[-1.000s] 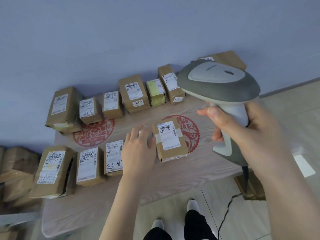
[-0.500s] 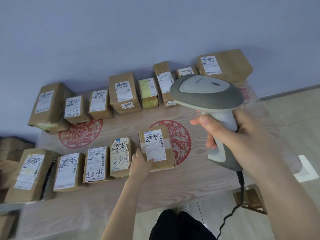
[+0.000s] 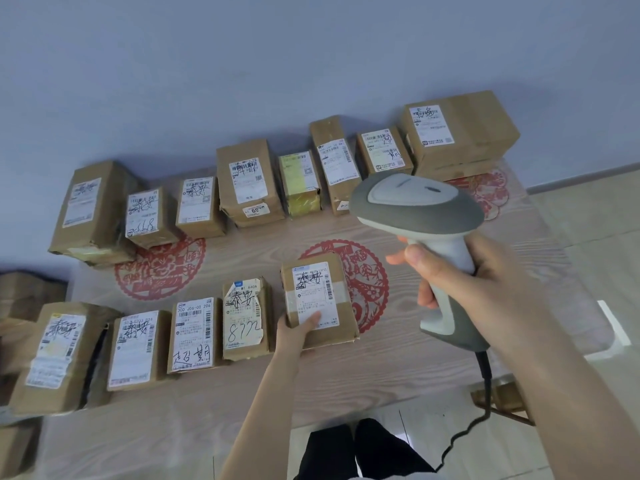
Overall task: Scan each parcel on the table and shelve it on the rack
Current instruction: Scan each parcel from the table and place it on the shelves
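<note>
A brown cardboard parcel with a white label lies on the wooden table, right end of the front row. My left hand grips its near left corner, thumb on the label. My right hand holds a grey and white barcode scanner by the handle, raised above and to the right of that parcel, its head pointing left. Three more labelled parcels, one of them the 8772 parcel, lie in the front row to the left. Several parcels line the back row along the wall.
A large box stands at the back right corner. Red paper-cut patterns mark the tabletop. The scanner cable hangs down to the floor on the right. More cardboard boxes are stacked left of the table. My legs show below the table edge.
My left hand slid from beside the parcel down to its near left corner and took hold of it. The scanner dropped lower and moved right, uncovering the back-row parcels.
</note>
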